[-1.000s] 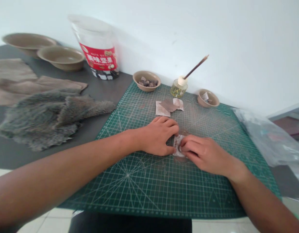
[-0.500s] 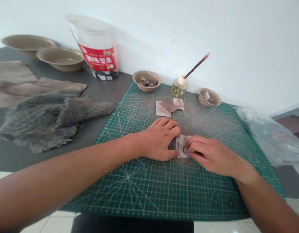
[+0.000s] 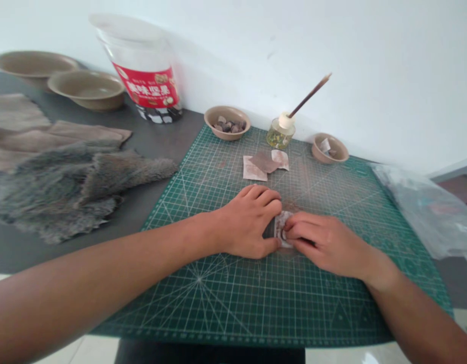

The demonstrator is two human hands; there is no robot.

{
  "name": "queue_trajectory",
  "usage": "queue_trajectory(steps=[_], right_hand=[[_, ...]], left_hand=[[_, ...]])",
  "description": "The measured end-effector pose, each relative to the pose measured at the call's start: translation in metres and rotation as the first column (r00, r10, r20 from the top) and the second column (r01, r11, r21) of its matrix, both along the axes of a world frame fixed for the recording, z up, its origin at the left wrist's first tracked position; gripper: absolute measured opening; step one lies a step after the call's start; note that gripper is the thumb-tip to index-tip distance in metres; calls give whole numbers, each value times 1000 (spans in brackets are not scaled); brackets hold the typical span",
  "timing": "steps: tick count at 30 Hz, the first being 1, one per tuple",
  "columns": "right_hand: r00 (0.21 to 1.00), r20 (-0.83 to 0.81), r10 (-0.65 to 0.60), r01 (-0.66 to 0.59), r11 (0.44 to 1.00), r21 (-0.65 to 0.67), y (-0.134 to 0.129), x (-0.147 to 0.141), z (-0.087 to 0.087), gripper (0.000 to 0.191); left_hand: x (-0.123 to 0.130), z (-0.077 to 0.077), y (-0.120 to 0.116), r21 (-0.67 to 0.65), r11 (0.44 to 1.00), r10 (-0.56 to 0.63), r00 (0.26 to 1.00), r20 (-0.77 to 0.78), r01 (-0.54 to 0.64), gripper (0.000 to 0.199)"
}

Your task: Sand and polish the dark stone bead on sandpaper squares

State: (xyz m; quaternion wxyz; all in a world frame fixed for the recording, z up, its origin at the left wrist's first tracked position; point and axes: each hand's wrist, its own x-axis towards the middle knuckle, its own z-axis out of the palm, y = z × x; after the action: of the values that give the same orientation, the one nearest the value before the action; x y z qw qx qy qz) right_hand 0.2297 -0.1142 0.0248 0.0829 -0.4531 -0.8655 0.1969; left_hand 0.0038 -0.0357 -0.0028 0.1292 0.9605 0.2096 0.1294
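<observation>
A folded paper (image 3: 282, 228) lies on the cutting mat (image 3: 226, 308), paper scraps (image 3: 256, 168) are laid behind it, a bowl (image 3: 227, 133), a bottle (image 3: 280, 135) and a smaller bowl (image 3: 329, 157) are set beyond them, and a pelt (image 3: 66, 197) is placed left of the mat.

I'm watching from the camera on the person's head; I'm facing forward and down, looking closely at the left hand (image 3: 247, 221) and right hand (image 3: 324, 243); I'm keeping the cutting mat (image 3: 226, 303) below and the wall (image 3: 332, 50) beyond.

A dark tabletop (image 3: 169, 139) was covered in part by a green gridded cutting mat (image 3: 218, 172). A grey fur pelt (image 3: 59, 197) was laid beside the mat, and two tan bowls (image 3: 85, 90), a red-labelled plastic jar (image 3: 144, 81) and a clear plastic bag (image 3: 419, 207) were also set there.
</observation>
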Motion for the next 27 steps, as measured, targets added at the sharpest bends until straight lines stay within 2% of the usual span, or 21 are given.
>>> queue_trajectory(steps=[4, 9, 12, 14, 18, 22, 25, 27], right_hand=[[994, 65, -83, 78, 994, 81, 0, 1, 1, 14], [989, 138, 52, -68, 991, 117, -2, -1, 1, 15], [988, 147, -56, 29, 983, 179, 0, 0, 0, 16], [985, 150, -83, 56, 983, 174, 0, 1, 0, 16], [984, 176, 23, -53, 984, 168, 1, 0, -1, 16], [976, 185, -112, 77, 979, 187, 3, 2, 1, 14], [980, 197, -26, 4, 994, 113, 2, 4, 2, 15], [980, 195, -24, 0, 992, 122, 3, 4, 3, 17]], left_hand=[[-1, 0, 0, 0, 1000, 3, 1000, 1, -3, 42], [-1, 1, 1, -15, 1000, -12, 1000, -15, 11, 44], [-1, 2, 1, -11, 1000, -10, 1000, -26, 10, 42], [-1, 2, 1, -5, 1000, -4, 1000, -29, 4, 41], [0, 2, 1, -10, 1000, -7, 999, -35, 6, 45], [0, 1, 1, -12, 1000, 6, 999, -48, -7, 44], [1, 2, 1, -22, 1000, 3, 999, -53, -4, 47], [1, 2, 1, -26, 1000, -1, 998, -57, 0, 48]])
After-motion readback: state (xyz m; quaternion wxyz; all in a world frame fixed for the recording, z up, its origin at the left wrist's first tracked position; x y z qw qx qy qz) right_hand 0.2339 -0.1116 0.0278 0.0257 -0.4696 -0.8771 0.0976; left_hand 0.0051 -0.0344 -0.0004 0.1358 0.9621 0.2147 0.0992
